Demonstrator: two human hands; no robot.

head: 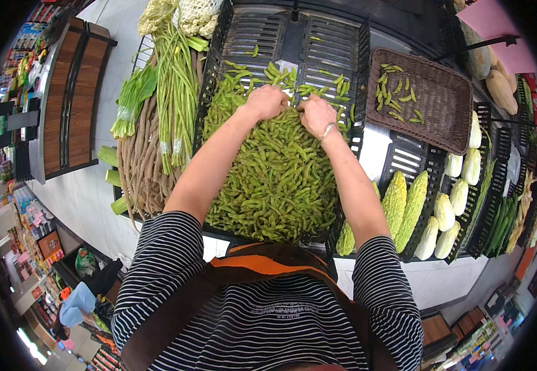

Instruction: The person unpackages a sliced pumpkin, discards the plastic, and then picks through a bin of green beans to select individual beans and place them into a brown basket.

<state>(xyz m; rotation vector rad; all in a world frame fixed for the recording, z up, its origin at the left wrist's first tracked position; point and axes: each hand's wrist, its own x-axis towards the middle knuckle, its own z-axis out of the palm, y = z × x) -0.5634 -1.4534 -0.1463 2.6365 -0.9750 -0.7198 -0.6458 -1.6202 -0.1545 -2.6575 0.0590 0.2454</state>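
Note:
A large heap of green edamame pods (277,185) fills the near part of a black slatted plastic crate (254,30). My left hand (267,102) rests at the far edge of the heap, its fingers curled down among the pods. Just to its right, my right hand (318,116), with a bracelet on the wrist, also reaches into the pods. The two hands are close together but apart. Both sets of fingertips are partly hidden, so whether they grip any pods is unclear. Loose pods lie scattered on the crate's slats beyond the hands.
A brown woven basket (449,97) holding several pods sits on the right. Below it are bitter melons (410,211) and pale napa cabbages (458,197). Yardlong beans (175,88) and long brown roots (141,157) flank the crate's left side. A person (77,303) is at the lower left.

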